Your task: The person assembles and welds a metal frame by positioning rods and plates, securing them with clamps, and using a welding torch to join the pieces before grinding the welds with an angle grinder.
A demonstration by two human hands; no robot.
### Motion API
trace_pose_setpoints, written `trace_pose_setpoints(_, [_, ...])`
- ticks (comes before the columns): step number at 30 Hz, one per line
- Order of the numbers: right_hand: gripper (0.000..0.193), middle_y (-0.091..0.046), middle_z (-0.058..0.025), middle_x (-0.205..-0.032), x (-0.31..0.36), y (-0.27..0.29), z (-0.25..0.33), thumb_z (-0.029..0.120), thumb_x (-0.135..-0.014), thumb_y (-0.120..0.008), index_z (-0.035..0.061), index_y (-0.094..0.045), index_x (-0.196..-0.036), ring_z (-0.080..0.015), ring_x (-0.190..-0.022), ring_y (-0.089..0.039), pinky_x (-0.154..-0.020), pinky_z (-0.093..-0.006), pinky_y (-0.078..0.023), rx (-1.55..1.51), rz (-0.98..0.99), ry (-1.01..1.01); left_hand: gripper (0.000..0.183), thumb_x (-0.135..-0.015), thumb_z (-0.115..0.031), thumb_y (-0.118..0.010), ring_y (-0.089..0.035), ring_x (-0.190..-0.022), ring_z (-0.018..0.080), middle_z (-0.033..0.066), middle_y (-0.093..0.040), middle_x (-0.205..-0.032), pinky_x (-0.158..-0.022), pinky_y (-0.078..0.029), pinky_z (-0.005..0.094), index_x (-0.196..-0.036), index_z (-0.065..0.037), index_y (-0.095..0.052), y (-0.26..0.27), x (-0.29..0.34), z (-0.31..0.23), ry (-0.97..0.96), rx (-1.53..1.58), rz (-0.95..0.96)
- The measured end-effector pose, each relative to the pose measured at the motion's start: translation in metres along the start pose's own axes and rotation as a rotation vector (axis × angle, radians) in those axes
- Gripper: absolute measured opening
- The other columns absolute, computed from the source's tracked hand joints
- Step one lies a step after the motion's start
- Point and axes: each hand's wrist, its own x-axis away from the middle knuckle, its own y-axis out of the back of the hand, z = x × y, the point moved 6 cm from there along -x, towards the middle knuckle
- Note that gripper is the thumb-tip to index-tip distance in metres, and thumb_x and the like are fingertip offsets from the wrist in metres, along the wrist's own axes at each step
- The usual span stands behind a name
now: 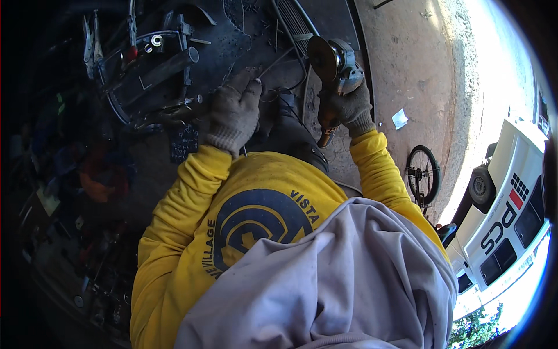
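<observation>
My right hand [351, 107], in a grey knit glove, is closed around an angle grinder [349, 72]. Its worn disc [323, 58] faces up and to the left, and the orange and black body [328, 119] runs down past my palm. My left hand [234, 110], gloved alike, is closed over the dark work surface [232, 52], thumb toward the far side. A thin dark line [276, 64] meets the thumb tip; I cannot tell whether the fingers hold it. Left of this hand lies a welded tube frame [168, 70] with open pipe ends.
Locking pliers [92, 43] grip the frame's far left. A slotted metal grille [293, 20] lies at the far edge. On the ground to the right are a white scrap [400, 119] and a bicycle wheel [423, 174]; a white vehicle [500, 203] stands beyond. The left side is dark.
</observation>
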Motion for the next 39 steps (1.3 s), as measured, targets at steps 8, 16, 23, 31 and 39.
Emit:
trace_pose_setpoints(8, [0.076,-0.066,-0.0124,-0.122,0.009,0.009,-0.010,0.022,-0.067,-0.088,0.0036,-0.053,-0.131,-0.0252,-0.110,-0.065,-0.096,-0.0384,-0.052,0.152,-0.113,-0.108,0.024,-0.099,-0.021,-0.058,-0.042,-0.044,0.0034,-0.0074,-0.050,-0.059,-0.043,-0.035,0.0224,-0.117,-0.011,-0.069,-0.017,0.008,0.006,0.663,0.505,0.214])
trace_pose_setpoints(16, [0.092,-0.065,-0.0245,-0.126,0.007,-0.002,0.002,0.034,-0.071,-0.086,0.0008,-0.039,-0.142,-0.0385,-0.117,-0.064,-0.099,-0.0429,-0.052,0.274,-0.105,-0.212,0.016,-0.098,-0.016,-0.060,-0.046,-0.045,0.0043,-0.0017,-0.064,-0.079,-0.038,-0.037,0.0211,-0.111,-0.010,-0.068,-0.021,0.003,0.007,0.698,0.591,0.233])
trace_pose_setpoints(23, [0.094,-0.063,-0.0255,-0.129,-0.001,-0.006,-0.012,0.032,-0.070,-0.086,0.0029,-0.038,-0.145,-0.0392,-0.119,-0.063,-0.101,-0.0447,-0.051,0.346,-0.059,-0.191,0.025,-0.105,-0.021,-0.047,-0.036,-0.041,0.0071,-0.0034,-0.044,-0.057,-0.040,-0.029,0.0232,-0.103,-0.001,-0.061,-0.029,0.014,0.022,0.965,1.146,0.390])
trace_pose_setpoints(31, [0.094,-0.062,-0.0252,-0.130,0.003,-0.006,-0.007,0.030,-0.069,-0.086,0.0032,-0.038,-0.145,-0.0407,-0.120,-0.062,-0.102,-0.0450,-0.050,0.307,-0.081,-0.234,0.028,-0.107,-0.022,-0.041,-0.034,-0.041,0.0085,-0.0020,-0.040,-0.055,-0.041,-0.029,0.0234,-0.109,0.001,-0.057,-0.034,0.017,0.026,1.029,1.307,0.546])
trace_pose_setpoints(39, [0.097,-0.062,-0.0244,-0.129,0.001,-0.010,-0.002,0.029,-0.068,-0.088,0.0041,-0.036,-0.146,-0.0404,-0.120,-0.062,-0.102,-0.0451,-0.050,0.350,-0.091,-0.240,0.028,-0.106,-0.020,-0.041,-0.036,-0.044,0.0075,-0.0003,-0.049,-0.064,-0.042,-0.031,0.0230,-0.111,0.001,-0.059,-0.036,0.017,0.021,1.066,1.503,0.546])
